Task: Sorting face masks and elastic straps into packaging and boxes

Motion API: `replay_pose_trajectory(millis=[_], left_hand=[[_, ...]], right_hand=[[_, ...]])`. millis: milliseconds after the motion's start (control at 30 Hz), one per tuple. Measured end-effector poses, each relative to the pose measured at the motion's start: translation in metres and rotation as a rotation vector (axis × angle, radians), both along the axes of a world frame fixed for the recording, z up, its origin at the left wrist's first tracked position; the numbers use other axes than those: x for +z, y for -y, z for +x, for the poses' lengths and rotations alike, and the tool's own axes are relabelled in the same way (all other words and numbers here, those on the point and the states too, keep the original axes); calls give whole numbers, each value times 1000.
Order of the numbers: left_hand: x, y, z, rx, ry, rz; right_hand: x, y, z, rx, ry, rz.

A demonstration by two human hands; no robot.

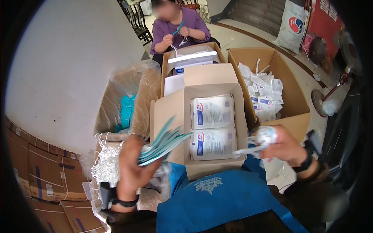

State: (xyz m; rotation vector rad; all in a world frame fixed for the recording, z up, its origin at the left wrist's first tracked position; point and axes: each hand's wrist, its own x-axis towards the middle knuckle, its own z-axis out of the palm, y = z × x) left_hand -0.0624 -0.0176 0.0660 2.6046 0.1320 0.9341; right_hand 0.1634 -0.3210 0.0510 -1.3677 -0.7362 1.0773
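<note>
My left hand [133, 165] is closed round a fanned stack of thin teal-and-white flat pieces [165, 145], left of the open carton [167, 132] in front of me. On the carton's right, my right hand [286, 149] grips a bunched white cord [264, 136], blurred, with loose strands trailing to the left. Two white printed packets [213, 112] lie in the carton, one behind the other. Beside my left hand is a heap of white cords [107, 161] in a box. Behind it, teal pieces [127, 110] lie in a plastic-lined box.
Opposite me, a person in purple [178, 27] holds a teal piece and white cord over another carton [167, 64]. A right-hand carton [297, 120] holds several white packets. Stacked brown cartons [46, 174] stand at left. A blue apron [217, 202] covers my lap. A fan stand [320, 103] is at right.
</note>
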Motion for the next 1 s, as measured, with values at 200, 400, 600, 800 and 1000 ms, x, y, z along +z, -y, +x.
replay_pose_trajectory(millis=[200, 400, 600, 800, 1000], left_hand=[[-22, 48, 41, -24, 240, -931], [-49, 79, 75, -225, 347, -1388], [-45, 36, 49, -545, -177, -828], [5, 27, 55, -196, 187, 416], [38, 35, 74, -578, -101, 648]], right_hand=[[-56, -72, -7, -126, -416, 195], [-79, -107, -26, 5, -600, 400], [-74, -97, 12, -9, -555, 337], [-71, -96, 16, 151, -638, 436], [-89, -109, -2, 23, -493, 300]])
